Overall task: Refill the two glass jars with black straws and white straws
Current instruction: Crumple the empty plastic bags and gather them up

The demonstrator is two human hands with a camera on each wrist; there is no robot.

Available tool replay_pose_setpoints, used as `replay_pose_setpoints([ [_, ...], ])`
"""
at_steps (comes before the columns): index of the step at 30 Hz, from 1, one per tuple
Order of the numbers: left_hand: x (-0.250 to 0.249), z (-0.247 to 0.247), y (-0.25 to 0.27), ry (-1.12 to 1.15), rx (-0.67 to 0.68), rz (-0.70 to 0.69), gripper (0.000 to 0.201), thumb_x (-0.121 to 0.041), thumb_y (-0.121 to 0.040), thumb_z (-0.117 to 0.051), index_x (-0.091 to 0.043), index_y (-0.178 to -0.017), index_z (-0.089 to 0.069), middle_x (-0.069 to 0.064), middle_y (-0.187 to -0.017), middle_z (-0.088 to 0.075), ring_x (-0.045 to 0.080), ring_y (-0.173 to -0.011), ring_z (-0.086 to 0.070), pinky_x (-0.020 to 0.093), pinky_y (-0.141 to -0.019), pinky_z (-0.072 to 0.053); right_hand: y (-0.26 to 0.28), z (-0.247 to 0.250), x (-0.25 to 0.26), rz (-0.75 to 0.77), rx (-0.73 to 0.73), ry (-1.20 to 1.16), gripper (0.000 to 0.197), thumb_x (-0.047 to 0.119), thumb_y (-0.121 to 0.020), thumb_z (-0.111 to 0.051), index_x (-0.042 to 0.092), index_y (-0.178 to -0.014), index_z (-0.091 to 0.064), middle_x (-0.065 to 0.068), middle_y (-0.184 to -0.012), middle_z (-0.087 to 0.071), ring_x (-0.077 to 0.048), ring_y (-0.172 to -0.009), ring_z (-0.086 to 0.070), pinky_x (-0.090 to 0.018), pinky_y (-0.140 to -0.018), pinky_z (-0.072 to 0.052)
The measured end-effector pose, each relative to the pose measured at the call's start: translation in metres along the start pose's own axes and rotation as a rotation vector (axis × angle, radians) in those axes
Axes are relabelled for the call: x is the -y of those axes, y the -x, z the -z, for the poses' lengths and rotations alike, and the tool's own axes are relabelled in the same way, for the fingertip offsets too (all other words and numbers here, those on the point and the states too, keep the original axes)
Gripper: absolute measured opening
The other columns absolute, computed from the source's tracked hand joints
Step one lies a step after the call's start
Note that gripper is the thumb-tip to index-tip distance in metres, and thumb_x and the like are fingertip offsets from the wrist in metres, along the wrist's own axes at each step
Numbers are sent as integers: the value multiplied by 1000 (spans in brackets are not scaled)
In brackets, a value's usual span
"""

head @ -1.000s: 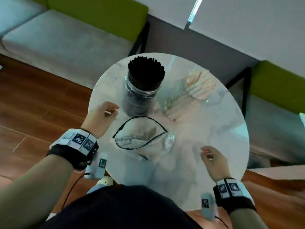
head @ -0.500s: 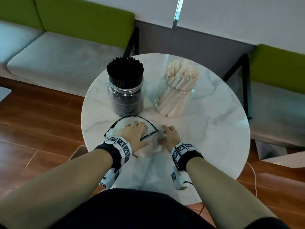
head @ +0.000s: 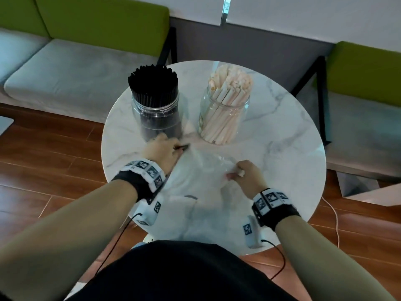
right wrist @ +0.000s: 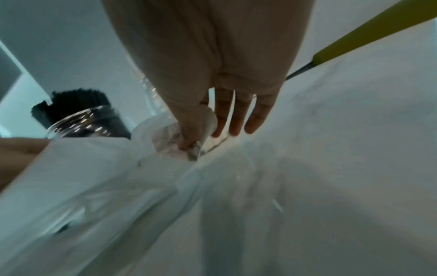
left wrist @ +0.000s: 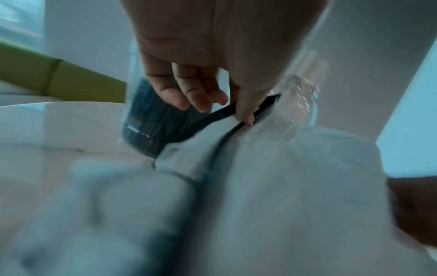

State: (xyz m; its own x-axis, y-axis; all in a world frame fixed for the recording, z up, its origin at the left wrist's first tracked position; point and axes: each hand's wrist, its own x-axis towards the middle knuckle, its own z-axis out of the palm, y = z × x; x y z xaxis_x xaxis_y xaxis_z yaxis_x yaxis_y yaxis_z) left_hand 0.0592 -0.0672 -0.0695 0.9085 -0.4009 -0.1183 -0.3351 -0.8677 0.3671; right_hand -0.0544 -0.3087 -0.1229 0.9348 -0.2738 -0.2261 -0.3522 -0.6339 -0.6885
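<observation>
Two glass jars stand at the back of the round marble table (head: pixel 282 135). The left jar (head: pixel 157 114) is packed with black straws (head: pixel 153 82); the right jar (head: pixel 223 118) holds white straws (head: pixel 232 83). In front of them lies a clear plastic bag (head: pixel 201 170) with a black rim (left wrist: pixel 238 125). My left hand (head: pixel 161 152) pinches that black rim (head: pixel 183 147) beside the black-straw jar (left wrist: pixel 151 134). My right hand (head: pixel 243 173) pinches the crumpled plastic (right wrist: pixel 189 143) at the bag's right side. The bag is stretched between both hands.
Grey bench seats with green backs (head: pixel 102 20) stand behind and to the right (head: pixel 366 68) of the table. Wooden floor (head: pixel 50 153) surrounds it. Wrist-camera cables (head: pixel 117 237) hang near the table's front edge.
Both hands went from apart at the table's sides onto the bag, then pulled it outward; the left hand now holds its black rim up near the black-straw jar.
</observation>
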Motion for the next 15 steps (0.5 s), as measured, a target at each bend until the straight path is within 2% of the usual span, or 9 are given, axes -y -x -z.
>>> replay_pose_setpoints([
  [2, 13, 16, 1, 80, -34, 92, 20, -36, -93, -48, -21, -84, -58, 8, -99, -50, 32, -93, -53, 33, -77, -39, -1, 22, -9, -121, -68, -110, 21, 14, -83, -65, 26, -67, -56, -2, -77, -62, -31, -81, -63, -41, -77, -50],
  [3, 18, 23, 2, 102, -35, 122, 21, -33, -94, -46, -20, -82, -55, 7, -96, -49, 32, -92, -52, 33, -76, -37, -3, 32, -13, -162, -126, -124, 22, 9, -85, -62, 24, -70, -56, -4, -76, -64, -32, -79, -64, -39, -71, -51],
  [5, 30, 32, 6, 110, -12, 175, 20, -31, -97, -42, -16, -96, -55, 7, -93, -50, 32, -89, -53, 33, -75, -37, -8, 49, -17, -204, -255, -91, 9, 12, -88, -62, 15, -79, -60, -8, -78, -65, -32, -78, -63, -31, -64, -45],
  [7, 39, 36, 8, 145, 29, 259, 24, -34, -97, -40, -14, -99, -53, 9, -87, -60, 32, -79, -58, 35, -69, -44, -11, 59, -11, -217, -350, -108, 11, 23, -88, -66, 12, -89, -64, -6, -78, -64, -28, -74, -60, -27, -66, -41],
  [9, 42, 34, 7, 274, 54, 367, 25, -31, -96, -41, -10, -93, -54, 9, -76, -64, 27, -65, -63, 31, -60, -46, -15, 60, -2, -220, -419, -320, 29, 23, -88, -67, 9, -113, -61, -3, -88, -64, -22, -75, -61, -27, -69, -48],
  [11, 41, 30, 6, 469, 63, 476, 23, -23, -97, -41, -4, -96, -53, 6, -68, -63, 18, -49, -62, 28, -53, -43, -16, 57, 8, -191, -454, -625, 53, 18, -89, -66, 14, -137, -44, 0, -108, -63, -17, -88, -65, -25, -78, -52],
  [12, 39, 28, 7, 585, 73, 534, 19, -20, -97, -41, -4, -101, -51, 6, -68, -63, 15, -42, -61, 28, -54, -41, -16, 55, 11, -187, -448, -686, 60, 18, -89, -65, 18, -142, -36, 3, -116, -59, -15, -93, -64, -26, -82, -52],
  [13, 38, 27, 9, 706, 91, 595, 13, -17, -98, -41, -8, -105, -46, 7, -72, -63, 14, -40, -60, 29, -56, -41, -13, 52, 13, -192, -429, -692, 61, 18, -90, -64, 20, -143, -33, 5, -119, -57, -14, -95, -64, -28, -84, -52],
  [15, 38, 26, 14, 856, 168, 708, 6, -13, -98, -39, -11, -102, -43, 10, -83, -61, 21, -51, -60, 31, -64, -41, -4, 40, 12, -228, -380, -626, 40, 16, -93, -59, 18, -130, -45, 1, -113, -58, -18, -92, -64, -34, -82, -53],
])
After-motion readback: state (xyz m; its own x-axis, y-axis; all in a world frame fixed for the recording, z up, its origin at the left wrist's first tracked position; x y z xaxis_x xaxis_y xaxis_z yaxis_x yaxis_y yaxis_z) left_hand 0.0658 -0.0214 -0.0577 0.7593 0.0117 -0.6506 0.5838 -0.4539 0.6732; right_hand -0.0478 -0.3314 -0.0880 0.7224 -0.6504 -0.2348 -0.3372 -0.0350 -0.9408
